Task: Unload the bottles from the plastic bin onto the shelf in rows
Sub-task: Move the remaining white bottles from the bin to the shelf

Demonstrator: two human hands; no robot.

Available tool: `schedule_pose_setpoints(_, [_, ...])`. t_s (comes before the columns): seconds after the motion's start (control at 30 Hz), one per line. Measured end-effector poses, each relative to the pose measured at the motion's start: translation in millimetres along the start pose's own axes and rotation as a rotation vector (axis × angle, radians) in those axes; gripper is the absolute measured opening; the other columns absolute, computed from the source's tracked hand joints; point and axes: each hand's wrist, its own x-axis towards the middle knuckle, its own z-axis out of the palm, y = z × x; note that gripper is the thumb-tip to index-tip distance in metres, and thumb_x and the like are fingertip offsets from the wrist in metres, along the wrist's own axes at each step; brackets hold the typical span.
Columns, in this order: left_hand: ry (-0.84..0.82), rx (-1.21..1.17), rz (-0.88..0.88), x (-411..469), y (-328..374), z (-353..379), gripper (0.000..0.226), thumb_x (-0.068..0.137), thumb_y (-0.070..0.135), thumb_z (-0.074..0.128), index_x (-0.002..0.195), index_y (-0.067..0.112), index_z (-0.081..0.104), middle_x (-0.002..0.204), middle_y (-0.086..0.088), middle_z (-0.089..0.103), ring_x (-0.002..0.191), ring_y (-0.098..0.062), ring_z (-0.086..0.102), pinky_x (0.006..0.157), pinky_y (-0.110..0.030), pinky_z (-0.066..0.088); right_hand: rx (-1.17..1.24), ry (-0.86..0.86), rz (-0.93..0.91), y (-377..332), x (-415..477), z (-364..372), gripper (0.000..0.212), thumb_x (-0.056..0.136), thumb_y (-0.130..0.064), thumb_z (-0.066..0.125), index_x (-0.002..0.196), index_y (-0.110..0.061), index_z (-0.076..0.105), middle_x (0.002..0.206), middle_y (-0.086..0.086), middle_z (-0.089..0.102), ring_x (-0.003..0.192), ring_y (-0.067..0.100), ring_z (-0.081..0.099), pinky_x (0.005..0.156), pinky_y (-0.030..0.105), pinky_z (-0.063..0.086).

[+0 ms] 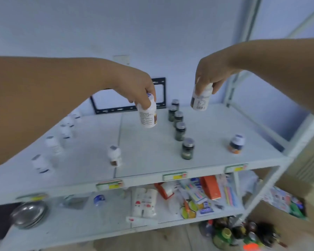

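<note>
1. Left hand [140, 87] — fingers closed around the cap end of a white bottle [147, 115], held upright above the rear middle of the top shelf [143, 153]; label with fine dark print and a brown patch, wording too blurred to read.
2. Right hand [209, 77] — clamped from above on a second white bottle [200, 100], tilted slightly, in the air over the back right of the shelf; barcode visible on label, no text legible.
3. Row of dark green bottles [179, 129], five in number, dark caps, running front to back right of centre; labels unreadable.
4. Row of white bottles [53, 144] along the left edge, blurred; dark bands at base, no legible brand.
5. Single small white bottle [115, 155], brown band near base, standing alone near the front, left of centre.
6. Single bottle with orange label [236, 144], white cap, standing well apart at front right.
7. Price tags [174, 176] on the shelf's front lip — green-edged with yellow patches, writing illegible.
8. Lower shelf [98, 230]: steel bowls [28, 214] at left, mixed packets and an orange box [211, 187] at right.
9. Bin with mixed bottles [243, 234] on the floor, lower right, partly out of frame.
</note>
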Motion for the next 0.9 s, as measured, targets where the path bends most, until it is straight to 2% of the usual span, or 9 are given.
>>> schedule_pose_setpoints(0.1, [-0.006, -0.033, -0.058, -30.0, -56.0, 9.3, 0.032, 0.070, 0.040, 0.067, 0.102, 0.037, 0.073, 0.085, 0.017, 0.071, 0.063, 0.002, 0.065, 0.052, -0.010, 0.044, 0.009, -0.033, -0.094, -69.0, 39.3, 9.1, 0.019, 0.079, -0.024, 0.077, 0.090, -0.008, 0.079, 0.092, 0.004, 0.077, 0.082, 0.017, 0.076, 0.059, 0.021, 0.058])
schedule_pose_setpoints(0.27, [-0.020, -0.056, -0.106, -43.9, -132.3, 28.2, 0.032, 0.077, 0.034, 0.069, 0.108, 0.030, 0.073, 0.100, 0.007, 0.073, 0.078, -0.008, 0.066, 0.066, -0.021, 0.050, 0.016, -0.071, -0.186, -153.4, 88.4, 36.1, 0.020, 0.079, -0.025, 0.077, 0.089, -0.008, 0.078, 0.086, 0.002, 0.077, 0.071, 0.013, 0.076, 0.058, 0.021, 0.059])
schedule_pose_setpoints(0.37, [-0.023, -0.079, -0.095, -38.9, -162.7, 42.9, 0.035, 0.077, 0.035, 0.068, 0.111, 0.028, 0.072, 0.106, 0.006, 0.073, 0.089, -0.012, 0.069, 0.074, -0.026, 0.054, -0.028, -0.099, -0.209, -181.1, 111.8, 55.2, 0.020, 0.077, -0.033, 0.077, 0.085, -0.015, 0.080, 0.082, -0.004, 0.076, 0.066, 0.009, 0.076, 0.056, 0.018, 0.055])
schedule_pose_setpoints(0.47, [-0.027, -0.088, -0.090, -21.6, -181.7, 61.3, 0.038, 0.076, 0.036, 0.066, 0.112, 0.025, 0.072, 0.108, 0.002, 0.072, 0.090, -0.015, 0.068, 0.075, -0.030, 0.055, -0.090, -0.139, -0.207, -196.1, 136.6, 74.3, 0.025, 0.073, -0.042, 0.076, 0.082, -0.019, 0.080, 0.082, -0.004, 0.077, 0.068, 0.010, 0.076, 0.063, 0.022, 0.054])
schedule_pose_setpoints(0.57, [-0.050, -0.053, -0.083, 9.7, -192.9, 88.0, 0.045, 0.077, 0.035, 0.063, 0.113, 0.009, 0.069, 0.115, -0.010, 0.068, 0.092, -0.021, 0.064, 0.077, -0.034, 0.052, -0.142, -0.171, -0.203, -200.8, 169.7, 96.5, 0.026, 0.072, -0.045, 0.075, 0.076, -0.020, 0.079, 0.078, -0.004, 0.077, 0.063, 0.009, 0.075, 0.057, 0.020, 0.051])
schedule_pose_setpoints(0.67, [-0.104, -0.035, -0.090, 40.6, -199.3, 114.7, 0.047, 0.076, 0.038, 0.060, 0.116, 0.014, 0.068, 0.116, -0.006, 0.068, 0.099, -0.024, 0.065, 0.082, -0.038, 0.054, -0.170, -0.199, -0.204, -200.8, 206.5, 122.6, 0.029, 0.071, -0.046, 0.074, 0.076, -0.018, 0.078, 0.074, -0.002, 0.075, 0.060, 0.012, 0.074, 0.058, 0.022, 0.050])
schedule_pose_setpoints(0.73, [-0.136, -0.062, -0.102, 60.4, -203.5, 131.4, 0.044, 0.077, 0.037, 0.061, 0.118, 0.020, 0.067, 0.114, -0.002, 0.067, 0.099, -0.023, 0.064, 0.078, -0.036, 0.054, -0.171, -0.229, -0.209, -197.2, 231.9, 142.4, 0.029, 0.071, -0.045, 0.074, 0.079, -0.017, 0.078, 0.074, -0.001, 0.074, 0.064, 0.014, 0.074, 0.060, 0.023, 0.049])
schedule_pose_setpoints(0.83, [-0.179, -0.092, -0.104, 88.6, -209.5, 155.5, 0.042, 0.081, 0.032, 0.064, 0.121, 0.020, 0.066, 0.111, -0.002, 0.066, 0.095, -0.022, 0.064, 0.071, -0.033, 0.052, -0.143, -0.270, -0.214, -190.1, 269.9, 174.2, 0.025, 0.072, -0.039, 0.076, 0.079, -0.015, 0.075, 0.076, 0.000, 0.074, 0.067, 0.016, 0.074, 0.057, 0.021, 0.048])
schedule_pose_setpoints(0.9, [-0.197, -0.107, -0.099, 102.4, -211.8, 168.9, 0.041, 0.082, 0.030, 0.064, 0.121, 0.017, 0.066, 0.110, -0.006, 0.066, 0.095, -0.025, 0.064, 0.073, -0.036, 0.052, -0.146, -0.287, -0.229, -187.1, 290.0, 195.3, 0.024, 0.073, -0.038, 0.077, 0.074, -0.014, 0.072, 0.071, 0.000, 0.071, 0.065, 0.017, 0.072, 0.054, 0.020, 0.046])
